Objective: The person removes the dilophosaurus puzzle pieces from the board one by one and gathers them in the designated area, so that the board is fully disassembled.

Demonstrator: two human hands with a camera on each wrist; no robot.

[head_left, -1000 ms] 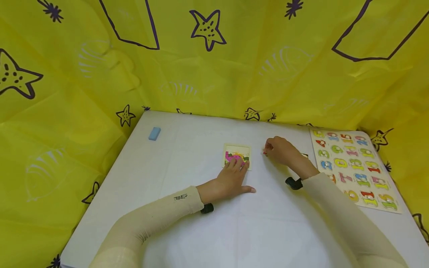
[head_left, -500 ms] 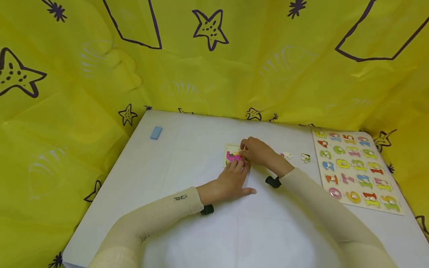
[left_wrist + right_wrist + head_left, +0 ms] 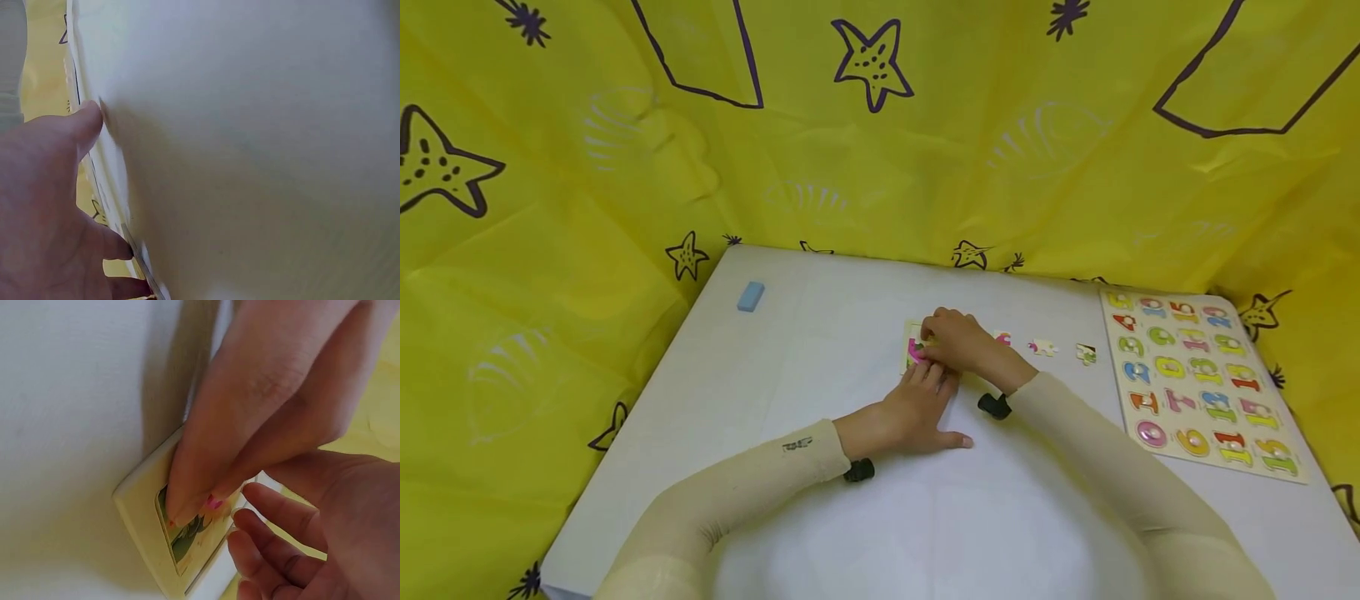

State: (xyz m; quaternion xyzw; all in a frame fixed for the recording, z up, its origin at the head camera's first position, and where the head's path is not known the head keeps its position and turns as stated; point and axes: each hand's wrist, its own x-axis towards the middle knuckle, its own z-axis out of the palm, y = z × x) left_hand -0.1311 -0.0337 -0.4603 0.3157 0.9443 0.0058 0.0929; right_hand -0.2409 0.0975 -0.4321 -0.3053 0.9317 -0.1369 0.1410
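A small framed jigsaw puzzle with a pink and green picture lies mid-table, largely covered by both hands. My left hand rests its extended fingers on the puzzle's near part, thumb spread out to the right on the table. From the right, my right hand reaches over it, fingers bent down in a pinch at a jigsaw piece that they mostly hide. In the right wrist view the fingertips of both hands meet over the puzzle's frame. Loose jigsaw pieces lie in a row to the right.
A board of colourful numbers lies at the table's right side. A blue block sits at the far left. Yellow patterned cloth hangs around the back and sides of the white table.
My right hand has moved left from beside the loose pieces onto the puzzle, carrying a jigsaw piece, and has shifted further left over it. My left hand has stayed almost in place.
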